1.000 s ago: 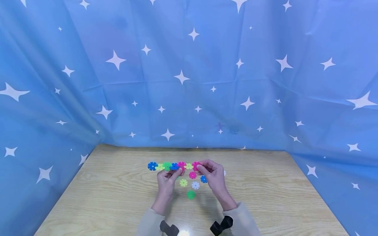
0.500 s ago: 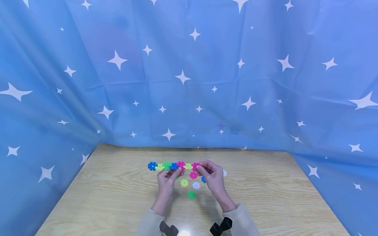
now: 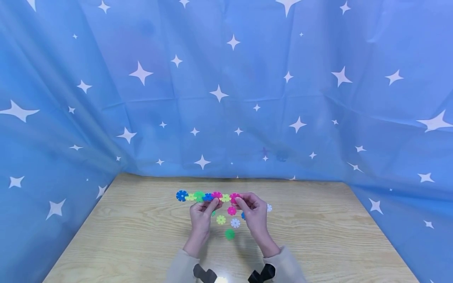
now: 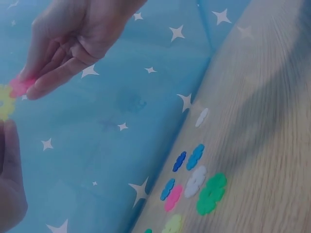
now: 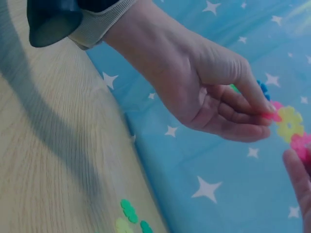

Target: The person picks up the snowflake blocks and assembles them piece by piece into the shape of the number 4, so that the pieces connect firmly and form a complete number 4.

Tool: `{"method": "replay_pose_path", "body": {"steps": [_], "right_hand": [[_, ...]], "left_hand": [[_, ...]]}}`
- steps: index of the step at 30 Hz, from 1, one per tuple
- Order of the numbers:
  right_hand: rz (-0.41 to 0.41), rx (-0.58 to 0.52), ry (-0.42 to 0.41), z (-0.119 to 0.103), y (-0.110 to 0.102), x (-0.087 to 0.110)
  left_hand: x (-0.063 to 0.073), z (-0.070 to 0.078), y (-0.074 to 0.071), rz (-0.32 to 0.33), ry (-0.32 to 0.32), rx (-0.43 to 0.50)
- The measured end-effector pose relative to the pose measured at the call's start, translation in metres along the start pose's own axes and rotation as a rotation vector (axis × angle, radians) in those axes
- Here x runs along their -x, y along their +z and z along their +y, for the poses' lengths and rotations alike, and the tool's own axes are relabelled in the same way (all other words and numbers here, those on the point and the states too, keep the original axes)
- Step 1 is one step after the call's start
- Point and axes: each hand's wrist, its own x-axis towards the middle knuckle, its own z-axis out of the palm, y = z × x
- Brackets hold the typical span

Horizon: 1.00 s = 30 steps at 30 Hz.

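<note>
A row of linked snowflake discs point(image 3: 199, 196), blue, yellow, green and pink, is held up above the table in the head view. My left hand point(image 3: 200, 217) pinches a pink disc point(image 3: 216, 194) toward the right part of the row. The thumb of my right hand point(image 3: 256, 215) presses against the pink end disc point(image 3: 234, 196), fingers behind it. Between the hands a yellow disc point(image 3: 225, 197) joins the two pink ones. In the right wrist view, that yellow disc point(image 5: 290, 124) touches both pinks. Fingers cover part of each held disc.
Loose discs lie on the wooden table point(image 3: 141, 236) below the hands: a pink point(image 3: 231, 211), a yellow point(image 3: 221, 219), a white point(image 3: 235, 223), a green point(image 3: 229, 234) and several others. A blue star-printed curtain point(image 3: 219, 118) stands behind and at both sides.
The row has risen slightly, mostly at its left end. Both hands keep their pinch on the pink discs. The loose discs stay where they were on the table.
</note>
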Motion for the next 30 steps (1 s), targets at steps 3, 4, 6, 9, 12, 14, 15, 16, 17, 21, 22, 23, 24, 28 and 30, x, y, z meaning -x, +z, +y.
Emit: {"method": "replay_pose_path", "body": {"steps": [3,4,6,9,12,14,15,16,17,21,22,23,24,28,30], "right_hand": [[0.005,0.012,0.001,-0.003,0.001,0.000],[0.002,0.019,0.001,-0.004,0.001,0.000],[-0.008,0.028,0.007,-0.008,0.002,0.000],[-0.032,0.061,-0.003,-0.018,0.003,0.001],[-0.053,0.076,-0.020,-0.020,0.003,0.000],[-0.064,0.075,-0.019,-0.015,0.002,-0.001],[-0.068,0.071,-0.017,-0.011,0.001,-0.001],[-0.070,0.065,-0.017,-0.007,0.000,-0.002],[-0.071,0.055,-0.019,-0.002,-0.001,-0.002],[-0.064,0.020,-0.055,0.005,-0.003,-0.001],[-0.065,0.015,-0.068,0.006,-0.004,-0.001],[-0.065,0.007,-0.074,0.007,-0.004,0.000],[-0.065,0.005,-0.076,0.007,-0.004,0.000],[-0.062,-0.010,-0.061,0.006,-0.004,0.000],[-0.054,-0.025,-0.056,0.005,-0.003,0.000]], "left_hand": [[0.000,0.001,-0.001,0.004,0.005,-0.031],[0.000,0.002,-0.001,0.003,0.007,-0.037],[0.001,0.002,-0.001,0.003,0.012,-0.046],[0.002,0.001,-0.002,0.003,0.030,-0.057],[0.003,-0.001,-0.002,0.003,0.041,-0.067],[0.004,-0.002,-0.003,0.009,0.050,-0.069],[0.004,-0.002,-0.003,0.013,0.052,-0.067],[0.004,-0.002,-0.003,0.013,0.056,-0.066],[0.004,-0.002,-0.003,0.012,0.061,-0.070],[0.004,-0.001,-0.001,0.002,0.070,-0.094],[0.003,0.000,-0.001,0.000,0.068,-0.096],[0.003,0.000,0.000,-0.001,0.066,-0.097],[0.003,0.001,0.000,0.001,0.059,-0.095],[0.002,0.003,0.001,0.007,0.047,-0.081],[0.001,0.004,0.002,0.003,0.051,-0.076]]}}
